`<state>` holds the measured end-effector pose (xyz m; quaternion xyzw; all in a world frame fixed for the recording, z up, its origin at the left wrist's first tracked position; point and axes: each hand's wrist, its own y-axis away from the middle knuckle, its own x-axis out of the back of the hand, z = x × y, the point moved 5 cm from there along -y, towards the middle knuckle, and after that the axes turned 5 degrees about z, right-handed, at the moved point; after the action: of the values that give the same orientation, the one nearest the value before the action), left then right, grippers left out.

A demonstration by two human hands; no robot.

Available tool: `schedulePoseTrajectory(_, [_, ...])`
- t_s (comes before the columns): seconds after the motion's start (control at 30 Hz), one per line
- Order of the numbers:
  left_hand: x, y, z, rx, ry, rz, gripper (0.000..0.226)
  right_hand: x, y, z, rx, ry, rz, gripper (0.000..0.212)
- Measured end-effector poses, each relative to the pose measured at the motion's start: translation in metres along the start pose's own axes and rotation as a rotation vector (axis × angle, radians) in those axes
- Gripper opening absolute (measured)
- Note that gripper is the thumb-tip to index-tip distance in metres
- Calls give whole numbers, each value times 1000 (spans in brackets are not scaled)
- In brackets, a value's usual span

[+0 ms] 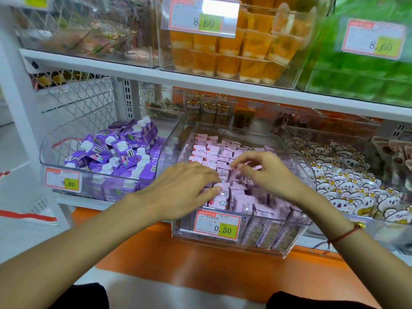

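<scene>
pink packets [214, 152] fill a clear bin [278, 244]; left hand [185, 186] rests flat on them, fingers straight; right hand [263, 172] curls over them, whether pinching one cannot be told.

left hand [178, 186] and right hand [267, 172] in the middle bin [278, 253]
small packets [214, 152] fill the bin under the fingertips of both hands, with more rows beyond them. a price tag [217, 227] sits on the bin's front wall, nearer than the fingers. left of the left fingers lies a bin of cartons [120, 152]; right of the right fingers, a bin of bagged snacks [345, 186]. above and behind the fingers, an upper shelf [133, 71] carries a bin of cups [229, 68].
</scene>
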<state>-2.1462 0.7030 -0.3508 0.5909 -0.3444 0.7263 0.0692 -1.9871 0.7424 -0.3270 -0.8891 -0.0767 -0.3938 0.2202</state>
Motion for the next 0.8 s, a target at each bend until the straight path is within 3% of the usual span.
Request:
schedulePoseTrajectory(0.1, [0, 3, 1, 4, 21, -10, 44, -1, -18, 1, 37, 206, -19, 12])
schedulePoseTrajectory(0.2, [0, 4, 1, 19, 26, 0, 40, -17, -29, 6, 51, 337, -152, 28])
schedulePoseTrajectory(0.4, [0, 2, 1, 51, 18, 22, 36, -22, -41, 11, -14, 279, -149, 27])
schedulePoseTrajectory(0.6, [2, 1, 2, 104, 39, 35, 40, -26, -41, 6, -6, 355, -255, 31])
schedulePoseTrajectory(0.7, [1, 1, 4, 94, 16, 19, 44, -20, -33, 1, 30, 344, -170, 31])
schedulePoseTrajectory(0.8, [1, 0, 4, 98, 15, 19, 45, -7, -18, -6, 6, 57, 37, 25])
